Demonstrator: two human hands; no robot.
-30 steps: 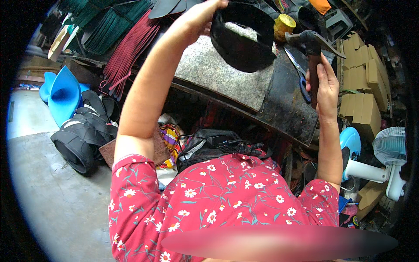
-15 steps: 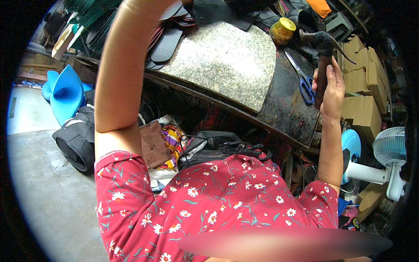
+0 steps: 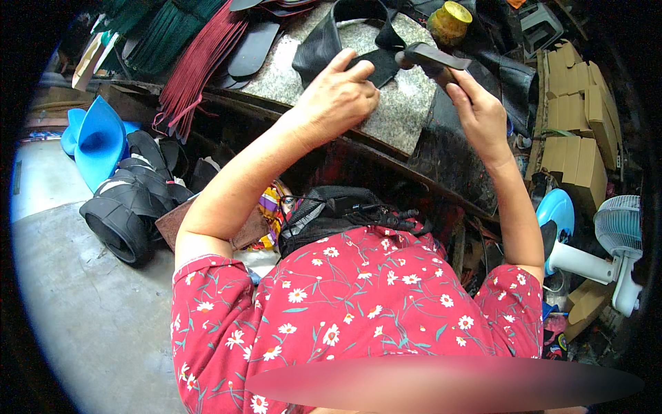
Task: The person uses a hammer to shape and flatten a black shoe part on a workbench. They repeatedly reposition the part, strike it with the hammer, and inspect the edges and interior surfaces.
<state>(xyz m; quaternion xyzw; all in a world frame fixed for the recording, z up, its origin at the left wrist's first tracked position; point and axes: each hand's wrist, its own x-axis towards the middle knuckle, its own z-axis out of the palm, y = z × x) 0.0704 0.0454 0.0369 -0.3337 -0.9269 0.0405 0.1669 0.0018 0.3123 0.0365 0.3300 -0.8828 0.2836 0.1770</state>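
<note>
My left hand [image 3: 338, 100] is closed at the near edge of a black leather piece [image 3: 321, 52], which curves up in a loop over the speckled stone slab [image 3: 396, 121]. Its fingertips are partly hidden against the leather. To the right, my right hand [image 3: 479, 114] grips a hammer [image 3: 431, 58] by its handle. The hammer's dark head is raised over the slab's right side, close to the leather and touching nothing I can make out.
Grey insoles [image 3: 254, 52] and a bundle of dark red strips [image 3: 203, 69] lie left of the slab. A yellow pot [image 3: 449, 24] stands behind it. More black leather [image 3: 507, 90] covers the bench's right side. Cardboard boxes [image 3: 579, 165] and a fan [image 3: 617, 228] are at far right.
My left hand has come back into view from the far edge, and black leather now lies on the slab. The hammer has swung left over the slab. Black leather now covers the scissors' spot.
</note>
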